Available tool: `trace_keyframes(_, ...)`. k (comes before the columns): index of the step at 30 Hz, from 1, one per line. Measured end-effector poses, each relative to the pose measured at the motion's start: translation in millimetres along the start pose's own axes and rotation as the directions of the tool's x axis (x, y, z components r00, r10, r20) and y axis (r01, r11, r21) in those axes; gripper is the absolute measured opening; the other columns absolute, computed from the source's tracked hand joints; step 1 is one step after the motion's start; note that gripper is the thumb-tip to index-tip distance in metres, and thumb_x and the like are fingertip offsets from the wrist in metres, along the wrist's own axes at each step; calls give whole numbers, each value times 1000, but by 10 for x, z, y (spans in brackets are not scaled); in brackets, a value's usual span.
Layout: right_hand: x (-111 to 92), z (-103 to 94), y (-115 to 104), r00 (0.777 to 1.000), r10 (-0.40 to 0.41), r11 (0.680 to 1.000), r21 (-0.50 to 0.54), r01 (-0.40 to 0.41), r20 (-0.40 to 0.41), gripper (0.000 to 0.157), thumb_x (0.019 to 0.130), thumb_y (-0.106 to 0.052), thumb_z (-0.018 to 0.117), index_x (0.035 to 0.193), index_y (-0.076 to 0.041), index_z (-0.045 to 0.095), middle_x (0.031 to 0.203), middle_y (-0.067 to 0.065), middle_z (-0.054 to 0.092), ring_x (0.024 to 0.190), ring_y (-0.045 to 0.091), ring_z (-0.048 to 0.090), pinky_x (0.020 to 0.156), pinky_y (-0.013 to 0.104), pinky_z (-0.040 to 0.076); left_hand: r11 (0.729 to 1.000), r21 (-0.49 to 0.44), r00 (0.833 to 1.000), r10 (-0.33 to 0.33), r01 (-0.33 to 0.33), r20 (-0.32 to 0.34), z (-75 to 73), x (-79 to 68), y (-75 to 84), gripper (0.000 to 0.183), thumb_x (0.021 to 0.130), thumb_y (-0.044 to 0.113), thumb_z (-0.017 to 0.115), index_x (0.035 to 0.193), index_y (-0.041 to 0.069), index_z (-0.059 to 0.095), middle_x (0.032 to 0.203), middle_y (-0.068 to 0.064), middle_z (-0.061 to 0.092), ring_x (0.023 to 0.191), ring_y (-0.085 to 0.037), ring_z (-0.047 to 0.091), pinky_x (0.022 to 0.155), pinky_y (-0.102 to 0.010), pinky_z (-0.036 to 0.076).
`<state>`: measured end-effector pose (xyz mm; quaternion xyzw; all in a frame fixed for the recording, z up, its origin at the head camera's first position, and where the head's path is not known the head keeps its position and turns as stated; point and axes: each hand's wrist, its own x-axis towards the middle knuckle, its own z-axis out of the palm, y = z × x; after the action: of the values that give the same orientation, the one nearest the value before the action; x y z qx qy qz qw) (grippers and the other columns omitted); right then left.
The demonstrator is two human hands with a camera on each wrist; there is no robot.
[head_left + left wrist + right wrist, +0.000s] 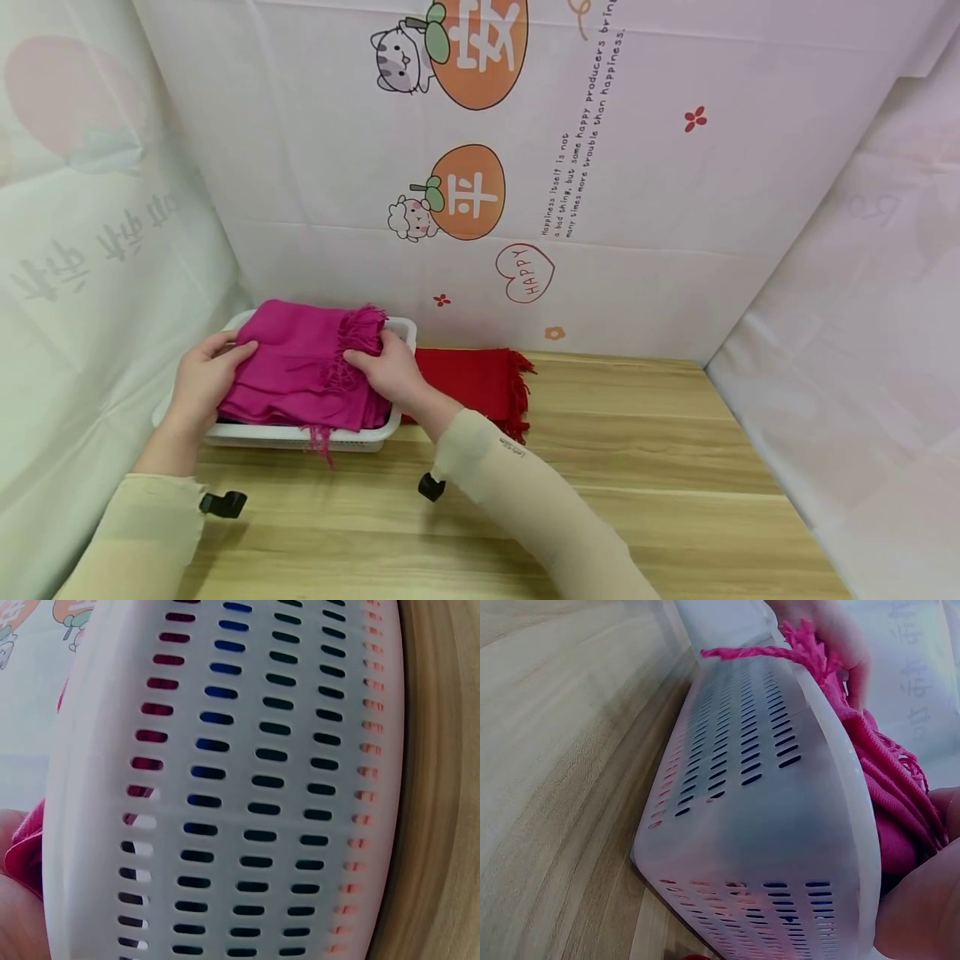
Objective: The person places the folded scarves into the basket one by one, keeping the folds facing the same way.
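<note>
Cream sleeves (540, 517) reach over the wood-grain surface (622, 467), and both hands, the left hand (201, 379) at the plain edge and the right hand (393, 371) at the fringed side, pinch a folded magenta cloth (288, 358) between thumb and fingers. It sits in the top of a white slotted basket (255, 432), a few strands of its fringe hanging over the front rim, while something blue (220, 693) shows through the slots. Just beside the basket, on the right, a red fringed cloth (465, 379) lies flat.
</note>
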<state>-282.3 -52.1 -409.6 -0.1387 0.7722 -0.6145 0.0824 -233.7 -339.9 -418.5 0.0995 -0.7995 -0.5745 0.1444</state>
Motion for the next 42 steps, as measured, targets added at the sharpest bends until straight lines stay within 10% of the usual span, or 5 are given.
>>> trace_keyframes(32, 152, 109, 68, 997, -70, 960, -274, 62, -17, 49, 108, -31, 77, 146, -6, 58, 132, 8, 71, 110, 17, 71, 92, 34, 63, 994, 113, 1000, 8, -7, -6, -22, 141, -128, 57, 112, 31, 66, 157, -4, 57, 114, 13, 62, 97, 0, 54, 77, -12, 48)
trace_keyframes(42, 153, 104, 63, 998, -69, 948, -311, 64, -5, 61, 110, -30, 75, 159, -4, 50, 147, 12, 66, 127, 23, 69, 102, 38, 61, 983, 183, 1000, 3, 0, -17, -22, 158, -135, 57, 114, 30, 62, 159, -5, 55, 132, -13, 64, 96, -1, 53, 77, -14, 47)
